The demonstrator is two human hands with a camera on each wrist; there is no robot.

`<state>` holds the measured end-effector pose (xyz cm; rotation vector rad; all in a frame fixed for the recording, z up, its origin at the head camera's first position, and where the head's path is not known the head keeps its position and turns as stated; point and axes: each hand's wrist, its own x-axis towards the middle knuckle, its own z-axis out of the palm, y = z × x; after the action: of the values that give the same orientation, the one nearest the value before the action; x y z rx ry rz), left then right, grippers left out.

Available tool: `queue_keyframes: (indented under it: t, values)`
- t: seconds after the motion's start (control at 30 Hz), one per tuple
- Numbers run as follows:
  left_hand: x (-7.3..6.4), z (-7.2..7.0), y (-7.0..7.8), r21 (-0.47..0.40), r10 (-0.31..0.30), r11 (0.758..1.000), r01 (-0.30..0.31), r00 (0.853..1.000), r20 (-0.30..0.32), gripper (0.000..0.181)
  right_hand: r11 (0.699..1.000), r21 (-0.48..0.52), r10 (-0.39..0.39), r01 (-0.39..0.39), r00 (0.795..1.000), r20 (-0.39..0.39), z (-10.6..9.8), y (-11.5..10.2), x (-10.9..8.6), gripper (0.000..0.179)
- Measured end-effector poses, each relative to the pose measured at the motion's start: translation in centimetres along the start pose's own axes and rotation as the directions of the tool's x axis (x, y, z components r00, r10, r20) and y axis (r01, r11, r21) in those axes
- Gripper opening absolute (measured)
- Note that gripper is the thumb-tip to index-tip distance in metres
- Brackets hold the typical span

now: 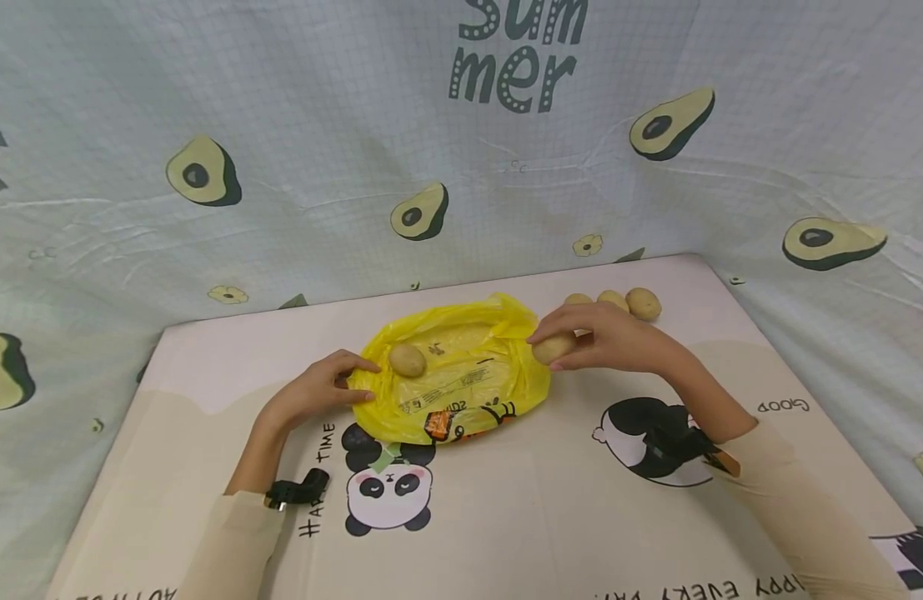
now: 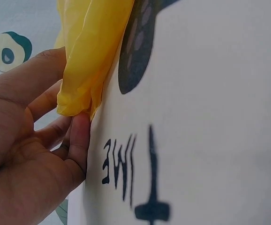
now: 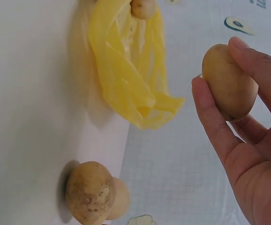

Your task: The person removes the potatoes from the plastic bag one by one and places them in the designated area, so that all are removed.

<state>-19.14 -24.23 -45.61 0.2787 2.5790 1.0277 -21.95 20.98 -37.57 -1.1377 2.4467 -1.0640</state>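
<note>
A yellow plastic bag lies spread with its mouth open on the table, one potato inside near its left end. My left hand grips the left edge of the bag; in the left wrist view, the fingers sit on both sides of the yellow plastic. Between thumb and fingers, my right hand holds another potato at the bag's right rim. The right wrist view shows this potato raised, with the bag beyond it.
Several potatoes sit together at the back right of the table, partly behind the right hand. The table has a printed cover with pandas and lettering. A pale curtain with avocado prints hangs behind the table's far edge.
</note>
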Motion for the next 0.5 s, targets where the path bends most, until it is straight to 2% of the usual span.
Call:
queue_keyframes:
  t: [0.5]
  values:
    - [0.0,0.0,0.0,-0.01,0.014,1.0,-0.014,1.0,0.001,0.045,0.998,-0.045,0.036,-0.038,0.998,-0.045,-0.7,0.5,-1.4,0.04]
